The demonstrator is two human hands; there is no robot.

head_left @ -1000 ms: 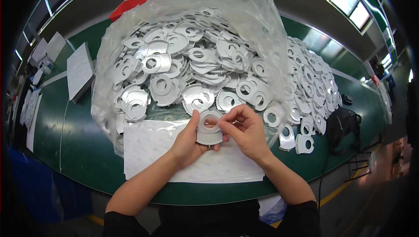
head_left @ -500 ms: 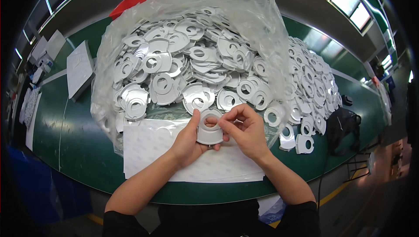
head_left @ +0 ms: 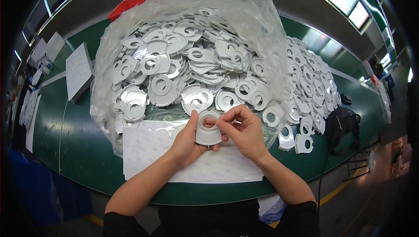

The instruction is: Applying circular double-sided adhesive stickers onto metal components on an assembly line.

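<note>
A white plastic part [head_left: 208, 138] with a large round hole is held upright over the papers, in front of the bag. My left hand [head_left: 187, 143] grips it from the left, with the thumb along its edge and the fingers behind it. At its right rim, the thumb and index finger of my right hand [head_left: 245, 134] are pinched together. Whether a thin piece lies between those fingertips is too small to tell. Beneath my hands lie white sheets [head_left: 148, 156] with a faint pattern.
An open clear plastic bag [head_left: 266, 32] heaped with similar white parts [head_left: 205, 56] stands behind my hands. More parts [head_left: 312, 84] are piled to the right on the green table [head_left: 80, 143]. A black bag [head_left: 342, 128] lies at the right edge, a white box [head_left: 79, 72] at the left.
The whole view has shifted very slightly. My hands keep the same hold on the white plastic part, with hardly any finger movement visible.
</note>
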